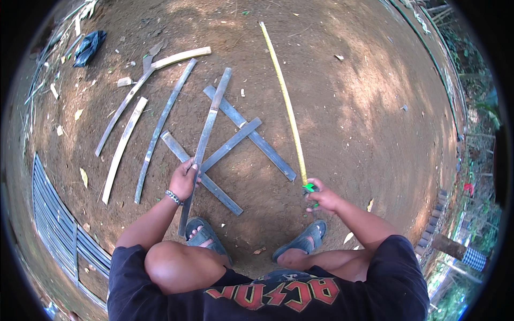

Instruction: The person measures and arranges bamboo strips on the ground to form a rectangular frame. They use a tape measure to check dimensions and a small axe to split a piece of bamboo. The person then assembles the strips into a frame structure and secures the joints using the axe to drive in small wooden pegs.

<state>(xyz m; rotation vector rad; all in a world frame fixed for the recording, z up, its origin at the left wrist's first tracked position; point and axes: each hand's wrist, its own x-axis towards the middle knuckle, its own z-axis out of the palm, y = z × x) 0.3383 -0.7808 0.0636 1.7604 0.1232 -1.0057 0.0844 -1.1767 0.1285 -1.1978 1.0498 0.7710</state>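
Observation:
My left hand (183,181), with a chain bracelet at its wrist, is closed around a long grey bamboo slat (208,124). That slat points away from me, its near end beside my left foot. In my right hand (323,198) is a tape measure (289,109) with a green case, mostly hidden by the fingers. Its yellow blade stretches far out ahead, bending slightly left. Between the hands, a grey slat (270,152) and a shorter grey slat (222,195) lie on the ground, with a cross slat (235,140) between them; the held slat partly covers this group.
Several loose bamboo strips lie to the left, including a pale strip (124,150) and a grey strip (159,128). A slatted dark panel (64,230) is at the lower left. A black plastic bag (90,49) sits far left. My sandalled feet flank the near bare soil (369,134).

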